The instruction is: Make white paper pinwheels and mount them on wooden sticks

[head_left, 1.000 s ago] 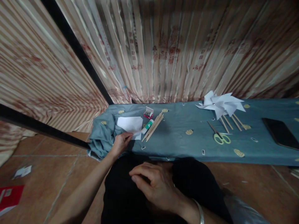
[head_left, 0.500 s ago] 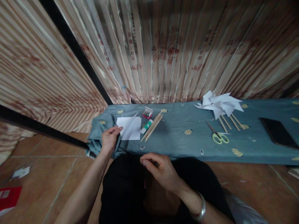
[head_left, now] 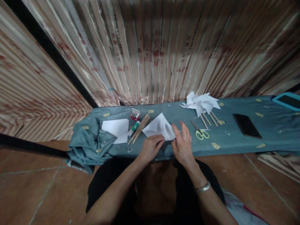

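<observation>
A single square sheet of white paper (head_left: 158,125) stands out over the cloth in front of me, one corner pointing away. My left hand (head_left: 151,148) is closed, with its thumb and fingers pinching the near edge of this sheet. At the sheet's right corner is my right hand (head_left: 182,143), its fingers stretched out and apart; the fingertips meet or nearly meet the paper. Left of the sheet lie a bundle of thin wooden sticks (head_left: 140,128), a green and white glue stick (head_left: 134,128) and a small red box (head_left: 135,115) of shiny little pieces.
A stack of white paper (head_left: 119,128) lies farther left on the blue-green cloth (head_left: 168,150). To the right are white paper pinwheels (head_left: 201,103) on sticks, scissors (head_left: 201,133) with light green handles, a dark phone (head_left: 247,125) and a blue-framed object (head_left: 288,101).
My left hand has carried a sheet from the paper stack rightward past the sticks. My right hand has risen from my lap to the sheet, its fingers spreading. The view has swung right.
</observation>
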Tool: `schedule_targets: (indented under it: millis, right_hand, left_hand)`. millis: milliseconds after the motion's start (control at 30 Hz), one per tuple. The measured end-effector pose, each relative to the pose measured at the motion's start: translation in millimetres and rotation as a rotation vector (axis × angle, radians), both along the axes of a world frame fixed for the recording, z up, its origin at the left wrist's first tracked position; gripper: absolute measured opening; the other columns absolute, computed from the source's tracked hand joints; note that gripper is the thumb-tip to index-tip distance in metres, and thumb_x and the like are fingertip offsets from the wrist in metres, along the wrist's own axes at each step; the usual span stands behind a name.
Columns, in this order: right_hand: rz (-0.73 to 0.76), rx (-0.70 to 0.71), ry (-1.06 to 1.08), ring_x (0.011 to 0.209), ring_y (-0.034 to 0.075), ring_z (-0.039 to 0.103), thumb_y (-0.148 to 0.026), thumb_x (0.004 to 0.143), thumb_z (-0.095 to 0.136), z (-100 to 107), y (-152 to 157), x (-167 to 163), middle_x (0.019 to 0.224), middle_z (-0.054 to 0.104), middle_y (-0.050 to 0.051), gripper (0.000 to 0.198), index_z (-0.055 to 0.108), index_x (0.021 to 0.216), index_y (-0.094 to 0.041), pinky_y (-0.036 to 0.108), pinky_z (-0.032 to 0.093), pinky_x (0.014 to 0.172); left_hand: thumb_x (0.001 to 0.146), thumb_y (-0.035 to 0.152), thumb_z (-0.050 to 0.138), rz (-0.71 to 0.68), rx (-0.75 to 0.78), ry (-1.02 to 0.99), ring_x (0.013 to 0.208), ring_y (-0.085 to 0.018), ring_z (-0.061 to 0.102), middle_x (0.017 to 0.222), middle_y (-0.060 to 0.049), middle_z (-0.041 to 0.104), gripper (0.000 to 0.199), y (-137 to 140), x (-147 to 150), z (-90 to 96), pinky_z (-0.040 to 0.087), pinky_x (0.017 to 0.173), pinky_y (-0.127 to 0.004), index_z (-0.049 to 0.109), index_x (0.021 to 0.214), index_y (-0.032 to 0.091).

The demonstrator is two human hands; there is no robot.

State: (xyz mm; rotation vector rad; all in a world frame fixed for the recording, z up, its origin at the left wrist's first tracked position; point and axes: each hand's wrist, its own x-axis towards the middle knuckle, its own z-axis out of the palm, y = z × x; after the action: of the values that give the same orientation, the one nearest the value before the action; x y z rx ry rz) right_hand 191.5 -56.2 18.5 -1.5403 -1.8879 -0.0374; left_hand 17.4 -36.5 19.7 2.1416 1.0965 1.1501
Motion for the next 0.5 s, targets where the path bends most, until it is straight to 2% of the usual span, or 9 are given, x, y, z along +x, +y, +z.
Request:
schedule_targets:
  millis: [100, 167, 300, 400, 500]
  right_hand:
    - [0.050, -0.162, -0.083, 0.146, 0.034, 0.031, -0.005, 0.079, 0.045, -20, -4, 26, 0.154, 0.037, 0.019, 0.058, 0.054, 0.134, -0.018, 0.057, 0.037, 0.108]
    - [0.060, -0.203, -0.066, 0.142, 0.034, 0.036, -0.012, 0.081, 0.050, -26, -8, 39, 0.151, 0.043, 0.018, 0.047, 0.060, 0.127, -0.018, 0.058, 0.036, 0.108]
    - [0.107, -0.203, 0.053, 0.139, 0.032, 0.042, -0.029, 0.088, 0.060, -20, -13, 47, 0.144, 0.053, 0.015, 0.031, 0.066, 0.117, -0.021, 0.056, 0.035, 0.110]
    - [0.164, -0.236, 0.165, 0.133, 0.028, 0.050, -0.030, 0.090, 0.059, -16, -14, 43, 0.137, 0.061, 0.011, 0.018, 0.071, 0.102, -0.024, 0.053, 0.038, 0.109]
    - [0.151, -0.294, 0.278, 0.122, 0.026, 0.058, -0.031, 0.091, 0.058, -15, -9, 39, 0.129, 0.066, 0.010, 0.016, 0.072, 0.092, -0.023, 0.049, 0.042, 0.106]
  left_hand:
    - [0.090, 0.021, 0.060, -0.018, -0.066, 0.023, 0.096, -0.021, 0.073, 0.100, -0.008, 0.078, 0.014, 3, 8, -17.2, 0.057, 0.091, -0.033, 0.074, 0.091, 0.019]
    - [0.091, 0.024, 0.059, -0.049, -0.137, 0.016, 0.093, -0.020, 0.073, 0.098, -0.007, 0.078, 0.016, 2, 8, -21.1, 0.057, 0.089, -0.031, 0.074, 0.092, 0.020]
    - [0.092, 0.028, 0.056, -0.078, -0.252, -0.009, 0.089, -0.020, 0.073, 0.097, -0.006, 0.078, 0.020, -4, 11, -20.5, 0.057, 0.086, -0.030, 0.074, 0.092, 0.020]
    - [0.092, 0.030, 0.055, -0.095, -0.288, -0.005, 0.086, -0.019, 0.073, 0.094, -0.005, 0.078, 0.020, -5, 15, -19.4, 0.057, 0.083, -0.029, 0.074, 0.093, 0.021]
    - [0.091, 0.033, 0.058, -0.059, -0.258, 0.022, 0.095, -0.021, 0.072, 0.104, -0.007, 0.077, 0.023, 0, 10, -19.5, 0.055, 0.090, -0.032, 0.071, 0.105, 0.020]
